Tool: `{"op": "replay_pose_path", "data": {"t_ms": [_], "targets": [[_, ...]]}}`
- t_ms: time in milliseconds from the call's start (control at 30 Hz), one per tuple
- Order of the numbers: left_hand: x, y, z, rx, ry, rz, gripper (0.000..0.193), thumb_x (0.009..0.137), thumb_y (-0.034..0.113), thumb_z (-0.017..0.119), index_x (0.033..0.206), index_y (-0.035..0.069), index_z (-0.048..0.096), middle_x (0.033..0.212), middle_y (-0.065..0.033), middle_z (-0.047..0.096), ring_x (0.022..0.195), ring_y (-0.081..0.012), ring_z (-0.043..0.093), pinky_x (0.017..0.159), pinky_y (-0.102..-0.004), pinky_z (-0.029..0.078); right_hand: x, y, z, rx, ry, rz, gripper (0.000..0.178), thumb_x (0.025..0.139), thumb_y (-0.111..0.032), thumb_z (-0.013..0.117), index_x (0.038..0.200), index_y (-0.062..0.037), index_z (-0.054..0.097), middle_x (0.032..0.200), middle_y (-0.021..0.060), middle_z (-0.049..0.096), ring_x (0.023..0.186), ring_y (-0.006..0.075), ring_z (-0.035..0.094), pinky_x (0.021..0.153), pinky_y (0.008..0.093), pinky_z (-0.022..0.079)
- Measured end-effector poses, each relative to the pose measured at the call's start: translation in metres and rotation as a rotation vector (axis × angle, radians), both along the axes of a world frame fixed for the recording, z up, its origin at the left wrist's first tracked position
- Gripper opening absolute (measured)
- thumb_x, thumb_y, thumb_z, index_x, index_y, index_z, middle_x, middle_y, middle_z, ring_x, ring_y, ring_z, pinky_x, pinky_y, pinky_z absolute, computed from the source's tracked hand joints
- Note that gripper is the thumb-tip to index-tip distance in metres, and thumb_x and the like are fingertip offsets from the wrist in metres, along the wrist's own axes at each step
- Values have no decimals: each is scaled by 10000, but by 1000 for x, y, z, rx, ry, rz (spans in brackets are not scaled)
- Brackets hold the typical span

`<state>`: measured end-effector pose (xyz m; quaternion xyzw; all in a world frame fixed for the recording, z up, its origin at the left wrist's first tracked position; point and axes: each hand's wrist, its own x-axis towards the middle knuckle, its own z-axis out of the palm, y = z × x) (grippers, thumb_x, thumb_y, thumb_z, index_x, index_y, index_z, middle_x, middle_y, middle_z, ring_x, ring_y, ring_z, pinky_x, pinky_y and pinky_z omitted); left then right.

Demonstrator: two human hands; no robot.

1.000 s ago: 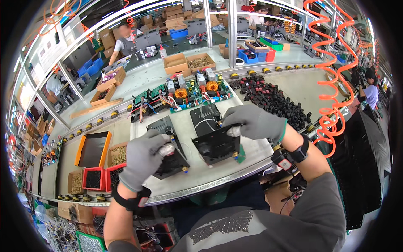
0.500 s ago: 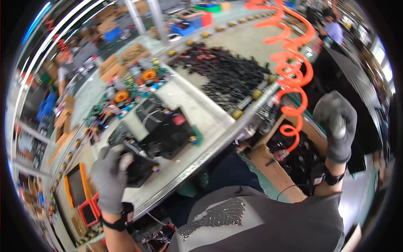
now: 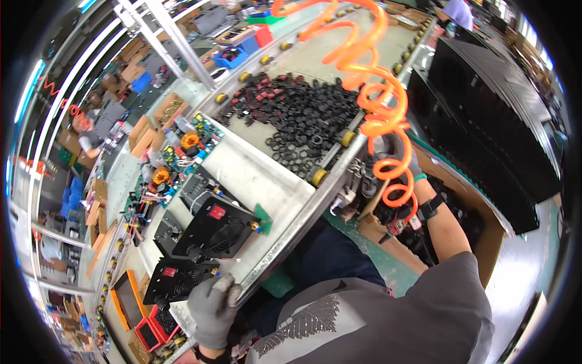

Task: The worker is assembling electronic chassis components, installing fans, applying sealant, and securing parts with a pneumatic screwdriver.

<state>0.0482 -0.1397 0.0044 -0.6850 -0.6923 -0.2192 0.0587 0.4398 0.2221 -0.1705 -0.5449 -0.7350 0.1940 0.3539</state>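
My left hand (image 3: 212,309), in a grey glove, is beside the table's near edge with its fingers curled closed; whatever may be in them is hidden. Just past it lies a black panel (image 3: 173,276) with a red switch and a brass fitting. A second black panel (image 3: 215,227), with a red switch and a fan grille, rests behind that one. My right hand (image 3: 397,151), gloved too, reaches behind an orange coiled hose (image 3: 382,115), close to some metal tools (image 3: 354,179) at the table's side. The hose covers its fingers.
Black rings and clips (image 3: 309,115) are heaped on the roller-edged conveyor. Circuit boards with copper coils (image 3: 176,155) line the table's far side. An open carton (image 3: 485,236) of black parts stands at my right, below large black sheets (image 3: 479,115). Red bins (image 3: 154,330) hold screws. Another person is far left.
My right hand has moved left and away from me, to behind the coiled hose. My left hand has come back off the panels toward the table's near edge. The view has shifted.
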Motion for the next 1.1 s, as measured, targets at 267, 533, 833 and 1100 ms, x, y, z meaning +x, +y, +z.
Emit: {"op": "replay_pose_path", "data": {"t_ms": [267,533,833,1100], "targets": [[-7,-3,-43,-283,-97,92,217,826,306,700,959,136,685,817,-64,639,777,-276,631,663,-393,493,14,35,-43,-195,582,14,419,906,-309,653,1227,-59,552,1071,85,643,958,203,625,849,337,499],[-25,-9,-70,-234,-282,163,233,827,305,712,963,116,703,825,-76,631,803,-289,620,692,-396,487,41,-111,190,57,592,-53,394,968,-423,543,1082,-46,568,868,0,545,677,65,477,563,215,363],[-38,-39,-94,-1,-376,165,259,816,306,721,996,120,703,861,-79,642,785,-293,611,690,-398,478,-146,-176,277,-93,710,685,775,652,-479,871,1130,-41,447,929,25,535,743,122,547,602,239,424],[-62,-92,-99,56,-349,474,221,844,290,697,996,129,693,847,-86,669,775,-299,619,707,-411,470,-332,-78,298,-371,199,1499,558,854,-441,671,1162,22,624,1005,78,589,712,118,576,546,239,439]]}}
